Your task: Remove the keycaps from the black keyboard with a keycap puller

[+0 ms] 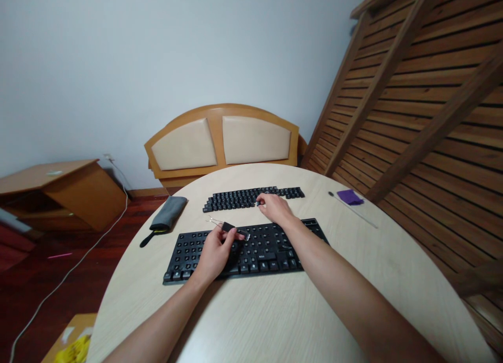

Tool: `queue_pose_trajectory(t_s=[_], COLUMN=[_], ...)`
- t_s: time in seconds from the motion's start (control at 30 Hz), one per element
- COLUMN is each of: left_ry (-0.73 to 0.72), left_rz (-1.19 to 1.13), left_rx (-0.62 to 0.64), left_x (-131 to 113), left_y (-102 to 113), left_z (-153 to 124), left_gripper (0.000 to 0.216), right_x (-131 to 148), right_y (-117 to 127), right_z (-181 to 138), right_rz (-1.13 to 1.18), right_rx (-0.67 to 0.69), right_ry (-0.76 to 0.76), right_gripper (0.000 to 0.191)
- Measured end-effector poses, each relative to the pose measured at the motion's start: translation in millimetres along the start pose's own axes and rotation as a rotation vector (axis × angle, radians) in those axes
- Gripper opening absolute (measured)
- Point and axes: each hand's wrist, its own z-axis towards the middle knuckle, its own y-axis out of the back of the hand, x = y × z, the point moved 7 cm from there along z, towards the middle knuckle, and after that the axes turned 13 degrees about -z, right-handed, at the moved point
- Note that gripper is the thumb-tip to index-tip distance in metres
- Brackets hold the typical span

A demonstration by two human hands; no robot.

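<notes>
A black keyboard (251, 255) lies on the round table, many of its keycaps off and the bottom row still capped. My left hand (216, 250) is over its middle, fingers closed around a keycap puller (228, 227) with a black handle and thin wire loops pointing away from me. Beyond the keyboard, loose black keycaps (236, 198) stand in neat rows. My right hand (274, 207) reaches across the keyboard's right part to the front of these rows. Its thumb and fingers pinch a small dark keycap (258, 202) at the edge of the rows.
A grey cloth pouch (168, 214) with a black strap lies at the table's left. On the right are a purple cloth (350, 197) and a thin stick with a dark tip (356, 211). Behind the table (377, 279) stands a wooden headboard (218, 135).
</notes>
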Motion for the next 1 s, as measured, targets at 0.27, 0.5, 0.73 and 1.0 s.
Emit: queue_pose_trajectory(t_s=[0.27, 0.5, 0.73, 1.0], left_ry=[-0.004, -0.009, -0.008, 0.000], left_rz=[0.021, 0.030, 0.037, 0.051], left_rx=[0.003, 0.010, 0.010, 0.005], left_x=[-0.1, -0.1, 0.7, 2.4], left_y=[-0.9, -0.9, -1.4, 0.3], left_z=[0.2, 0.0, -0.7, 0.2], left_gripper=[0.029, 0.028, 0.028, 0.027], right_x=[-1.5, -1.6, -0.8, 1.4], right_y=[-3.7, -3.0, -3.9, -1.4], right_z=[2.2, 1.9, 3.6, 4.6], right_rz=[-0.006, -0.017, -0.020, -0.009], right_rx=[-0.022, -0.026, -0.023, -0.031], right_ry=[0.011, 0.010, 0.011, 0.015], right_gripper=[0.024, 0.022, 0.021, 0.020])
